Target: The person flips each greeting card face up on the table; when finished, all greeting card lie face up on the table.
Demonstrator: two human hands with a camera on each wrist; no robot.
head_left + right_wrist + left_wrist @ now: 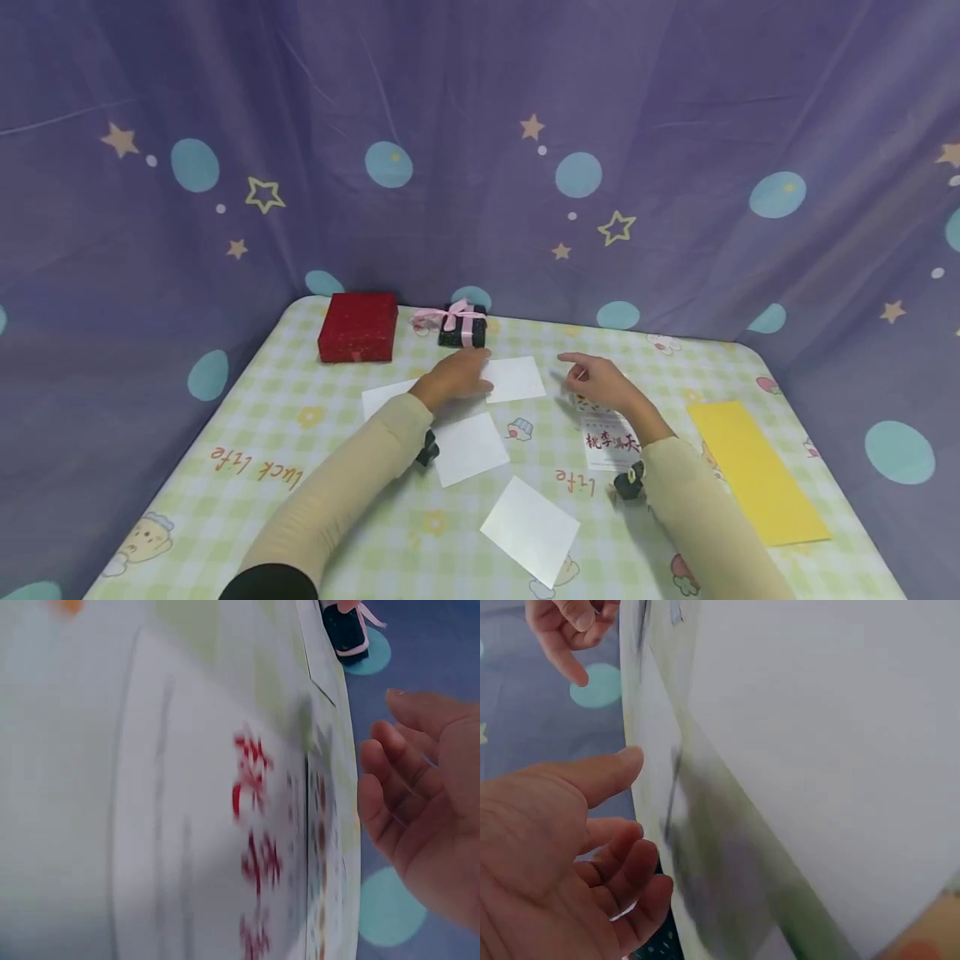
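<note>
My left hand [459, 375] reaches over the group of white cards, its fingers loosely bent and holding nothing in the left wrist view. Its fingertips are beside the left edge of a far white card [517, 380]. Partly under the hand and sleeve lie another white card [384, 398] and a nearer one [471, 450]. My right hand [606, 385] is above a printed card with red characters [609, 442], index finger pointing left, the other fingers loosely bent. Beneath that hand, a card with a colourful print [592, 405] is mostly hidden.
One more white card [531, 532] lies near the front. A red box [360, 327] and a small dark box with a pink ribbon [463, 327] stand at the back left. At the right lies a yellow sheet [757, 475]. Behind the table hangs a purple curtain [480, 83].
</note>
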